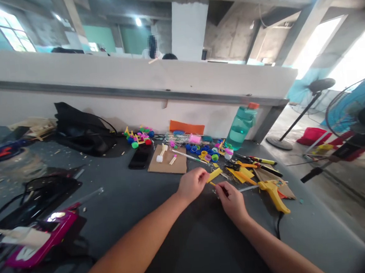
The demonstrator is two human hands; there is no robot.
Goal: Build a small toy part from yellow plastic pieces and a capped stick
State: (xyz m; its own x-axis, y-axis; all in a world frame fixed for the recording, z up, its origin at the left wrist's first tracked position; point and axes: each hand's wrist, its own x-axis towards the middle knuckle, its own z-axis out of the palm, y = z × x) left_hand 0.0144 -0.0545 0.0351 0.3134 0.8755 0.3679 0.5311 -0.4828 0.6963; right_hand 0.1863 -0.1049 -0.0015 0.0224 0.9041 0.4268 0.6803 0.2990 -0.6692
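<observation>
My left hand (193,185) is closed, thumb and fingers pinched at the near end of a flat yellow strip (215,175). Just to its right, my right hand (231,200) pinches a small thin yellow piece (213,184) whose tip shows between the two hands. Both hands hover low over the dark table, fingertips close but apart. Beyond them lies a brown cardboard piece (162,165) bearing small white and wooden bits. Right of my right hand rests a yellow glue gun (274,193). More yellow strips (245,174) lie behind it.
A teal bottle (240,126) stands at the back right near colourful plastic caps (202,151) and pliers (269,168). A black phone (140,156) lies left of the cardboard. A magenta power strip (49,239) is at the left. A fan (363,113) stands beyond the table's right edge.
</observation>
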